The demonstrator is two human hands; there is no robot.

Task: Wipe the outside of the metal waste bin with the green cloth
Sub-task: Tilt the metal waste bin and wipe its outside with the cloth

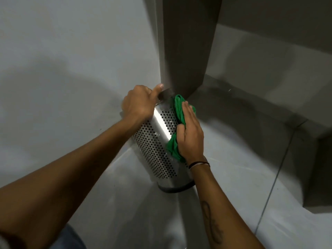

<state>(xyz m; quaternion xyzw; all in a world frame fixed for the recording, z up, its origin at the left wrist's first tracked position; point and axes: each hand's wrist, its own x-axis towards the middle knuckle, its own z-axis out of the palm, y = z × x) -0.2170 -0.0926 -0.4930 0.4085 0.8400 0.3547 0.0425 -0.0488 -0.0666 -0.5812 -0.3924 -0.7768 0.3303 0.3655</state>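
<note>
A perforated metal waste bin stands on the floor, tilted with its top away from me. My left hand grips the bin's rim at the top, thumb over the edge. My right hand lies flat on the bin's right side and presses the green cloth against the metal. The cloth bunches out above and below my palm. The bin's dark base ring rests on the floor near my right forearm.
A brown pillar or door frame rises just behind the bin's top. A pale wall runs along the left. A grey tiled floor spreads right, with a raised grey step at the far right.
</note>
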